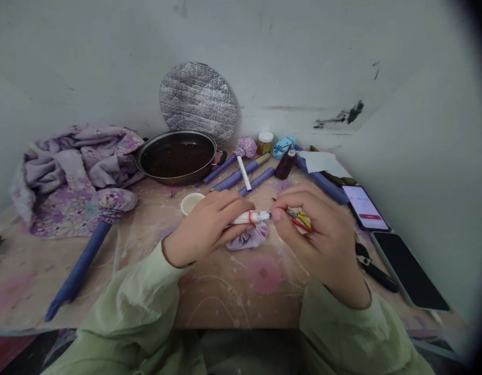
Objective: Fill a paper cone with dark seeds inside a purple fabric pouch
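My left hand [217,221] is wrapped round a white roll [243,217] with a red band tied about it. The roll's whitish, frayed-looking tip points right. Close to that tip, the thumb and forefinger of my right hand [322,234] are pinched together; what they hold is too small to make out. Small pliers [301,220] with red and yellow handles show beside the right palm, and I cannot tell whether they are held or lie on the table. Below the roll is a gathered purple fabric piece [248,238].
Behind my hands stand a dark pan [174,179], a white cup [191,202], a dark thread cone [285,165] and a lidded jar [265,143]. A blue-wrapped stick with a cloth head [85,260] lies left, near floral fabric [69,182]. Two phones [366,208] lie right.
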`<state>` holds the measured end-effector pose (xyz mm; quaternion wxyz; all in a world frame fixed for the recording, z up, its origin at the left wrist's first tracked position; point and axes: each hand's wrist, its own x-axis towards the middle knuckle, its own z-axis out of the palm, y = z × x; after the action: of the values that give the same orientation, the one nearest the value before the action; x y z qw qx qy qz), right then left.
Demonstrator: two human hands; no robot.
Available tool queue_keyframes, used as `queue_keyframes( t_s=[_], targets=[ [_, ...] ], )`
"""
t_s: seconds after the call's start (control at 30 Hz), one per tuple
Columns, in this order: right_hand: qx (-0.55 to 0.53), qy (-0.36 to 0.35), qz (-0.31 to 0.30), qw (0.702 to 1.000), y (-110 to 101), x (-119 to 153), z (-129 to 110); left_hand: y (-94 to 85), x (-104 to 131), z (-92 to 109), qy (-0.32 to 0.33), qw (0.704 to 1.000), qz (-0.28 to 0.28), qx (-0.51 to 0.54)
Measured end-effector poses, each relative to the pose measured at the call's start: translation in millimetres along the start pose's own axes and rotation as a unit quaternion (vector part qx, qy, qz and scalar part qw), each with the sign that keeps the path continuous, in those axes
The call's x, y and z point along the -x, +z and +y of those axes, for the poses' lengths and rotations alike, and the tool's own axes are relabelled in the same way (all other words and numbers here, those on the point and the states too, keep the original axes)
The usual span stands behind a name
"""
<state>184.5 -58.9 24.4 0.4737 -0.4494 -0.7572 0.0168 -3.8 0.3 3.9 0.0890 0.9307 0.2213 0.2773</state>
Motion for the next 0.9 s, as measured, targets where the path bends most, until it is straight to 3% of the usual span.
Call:
queue_keyframes(
  t_s=[0.1,0.27,0.6,0.9],
  targets=[
    [-0.01,0.009,0.003,1.0,-1,0,2,-1.8,-1,2,-0.02,0.998,-0.02,0.061],
    [-0.003,-0.012,-0.06,0.998,-1,-1,8,-1.2,-2,4,-0.015,0.99,-0.053,0.128],
    [0.044,0.03,-0.033,0.998,5,-3,11,-0.6,-1,4,-0.056,0.984,-0.095,0.138],
    [0.034,0.067,-0.062,0.995,4,-2,19,-0.6,3,0,-0.085,0.983,-0.113,0.118]
  ],
)
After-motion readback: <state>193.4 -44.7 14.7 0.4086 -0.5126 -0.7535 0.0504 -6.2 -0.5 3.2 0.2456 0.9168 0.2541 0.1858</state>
